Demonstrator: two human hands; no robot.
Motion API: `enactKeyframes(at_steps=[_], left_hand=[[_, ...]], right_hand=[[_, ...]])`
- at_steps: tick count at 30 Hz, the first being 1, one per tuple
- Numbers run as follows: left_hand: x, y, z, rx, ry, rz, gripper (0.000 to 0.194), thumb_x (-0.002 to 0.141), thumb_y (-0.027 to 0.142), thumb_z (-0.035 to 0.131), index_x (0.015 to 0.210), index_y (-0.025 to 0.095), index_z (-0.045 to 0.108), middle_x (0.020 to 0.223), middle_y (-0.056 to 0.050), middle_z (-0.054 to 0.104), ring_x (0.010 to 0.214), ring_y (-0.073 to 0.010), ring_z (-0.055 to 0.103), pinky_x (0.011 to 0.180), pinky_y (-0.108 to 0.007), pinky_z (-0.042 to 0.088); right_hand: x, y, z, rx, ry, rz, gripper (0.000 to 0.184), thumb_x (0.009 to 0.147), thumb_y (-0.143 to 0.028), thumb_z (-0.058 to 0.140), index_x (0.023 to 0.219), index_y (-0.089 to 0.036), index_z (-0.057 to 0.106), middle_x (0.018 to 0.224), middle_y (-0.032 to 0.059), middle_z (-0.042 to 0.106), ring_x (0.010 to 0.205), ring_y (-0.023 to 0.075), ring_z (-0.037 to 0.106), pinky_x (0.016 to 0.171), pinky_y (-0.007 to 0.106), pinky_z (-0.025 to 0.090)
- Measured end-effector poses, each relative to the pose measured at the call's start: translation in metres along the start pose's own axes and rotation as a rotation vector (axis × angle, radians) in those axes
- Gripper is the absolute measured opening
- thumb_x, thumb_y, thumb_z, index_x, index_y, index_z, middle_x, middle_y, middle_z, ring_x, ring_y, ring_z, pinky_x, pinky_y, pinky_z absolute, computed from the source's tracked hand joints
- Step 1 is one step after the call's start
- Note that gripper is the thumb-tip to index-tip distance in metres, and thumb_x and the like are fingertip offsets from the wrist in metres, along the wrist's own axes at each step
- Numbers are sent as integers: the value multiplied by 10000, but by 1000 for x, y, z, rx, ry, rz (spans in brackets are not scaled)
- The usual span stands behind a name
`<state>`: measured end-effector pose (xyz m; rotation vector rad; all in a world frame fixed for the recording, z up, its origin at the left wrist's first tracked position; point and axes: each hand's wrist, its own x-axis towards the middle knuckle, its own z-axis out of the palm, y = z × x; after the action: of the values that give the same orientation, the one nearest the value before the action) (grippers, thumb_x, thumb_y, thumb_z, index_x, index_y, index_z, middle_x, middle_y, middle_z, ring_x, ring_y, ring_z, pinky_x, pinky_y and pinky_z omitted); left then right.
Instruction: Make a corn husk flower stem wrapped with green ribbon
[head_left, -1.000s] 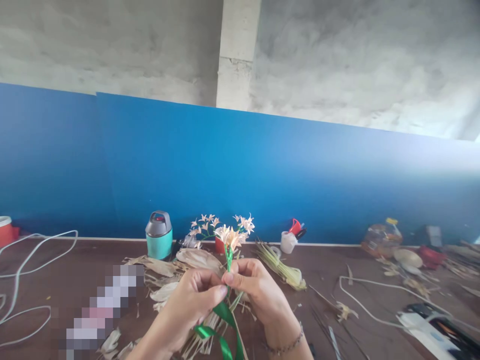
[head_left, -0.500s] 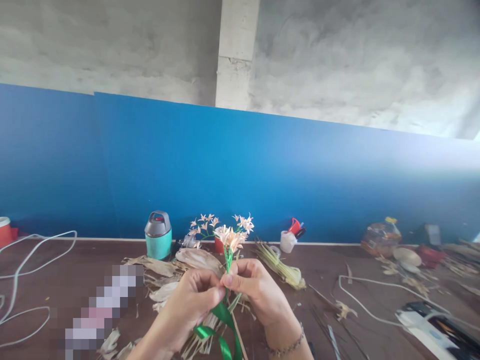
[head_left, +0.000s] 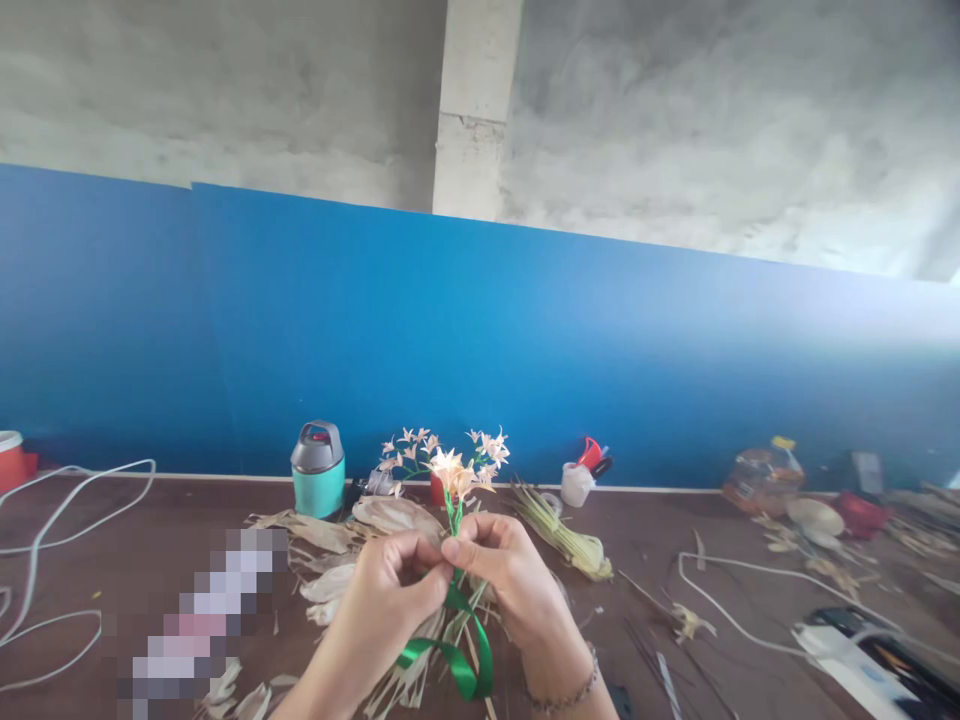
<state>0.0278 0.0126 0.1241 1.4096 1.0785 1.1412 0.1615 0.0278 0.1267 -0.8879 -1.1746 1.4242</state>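
1. The left hand and right hand meet, fingertips pinching the green stems of pale artificial flowers over the tabletop.
2. Green ribbon dangles below.
3. A teal jar stands near the far edge.

Our left hand and right hand are bare, like our forearms; round our right wrist we wear a thin, dark, knobbly bracelet.

The jar stands left of the cup, before the partition, on the table.
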Motion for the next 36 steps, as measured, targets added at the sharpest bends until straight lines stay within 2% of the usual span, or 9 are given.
enactKeyframes(at_steps=[4,8,13,19,24,27,29,33,36], left_hand=[[-6,4,1,-20,-14,-13,209,637,317,621,536,174,508,467,72,369,440,-70,266,427,-216,196],[-13,12,1,-40,-11,-78,176,682,305,578,572,179,524,439,104,292,394,-54,188,392,-217,127],[-10,10,-2,-49,-82,-113,214,663,305,604,528,187,488,424,114,275,386,-44,174,380,-218,117],[-7,10,-8,-101,-210,-115,206,645,336,635,565,175,535,442,106,330,381,-37,192,383,-227,120],[-7,10,-6,-51,-168,-110,192,666,279,619,548,168,515,464,98,306,407,-39,174,401,-234,104],[-6,6,-6,-143,-151,-112,213,652,262,618,519,185,471,440,104,282,392,-37,168,396,-229,103],[-6,4,-7,-251,-147,-136,200,622,261,640,535,190,475,431,108,296,379,-33,171,385,-220,104],[-5,2,-9,-433,-153,-195,194,551,260,713,592,172,546,470,102,361,394,-21,175,369,-184,102],[-5,1,-8,-519,-155,-221,217,532,257,757,579,159,570,467,99,377,387,-7,192,358,-158,107]], right_hand=[[0,2,-1,47,-23,-2,399,515,-356,841,525,-161,492,472,-75,415,488,65,309,501,240,189],[-1,2,-4,9,-57,-4,391,545,-357,833,532,-160,495,473,-78,406,479,61,288,488,243,161],[-3,0,-5,-7,-86,8,394,528,-363,844,527,-157,509,483,-69,427,487,65,323,491,240,186],[-4,-3,-3,70,-140,31,367,519,-316,850,510,-152,522,478,-60,478,474,61,359,496,233,231],[-2,2,-4,92,-100,45,350,514,-283,853,494,-148,531,485,-45,522,476,66,402,503,228,261],[-1,3,-5,88,-77,31,339,508,-278,861,502,-145,549,491,-47,528,490,71,420,520,226,285],[-2,1,-6,103,-152,4,296,537,-302,850,547,-139,604,528,-34,551,519,81,443,547,229,314],[-3,0,-9,183,-351,-17,269,622,-335,807,788,-139,726,708,30,644,663,130,523,658,260,383],[-3,2,-10,259,-343,5,155,621,-279,814,701,-170,736,706,22,653,657,122,531,646,246,393]])
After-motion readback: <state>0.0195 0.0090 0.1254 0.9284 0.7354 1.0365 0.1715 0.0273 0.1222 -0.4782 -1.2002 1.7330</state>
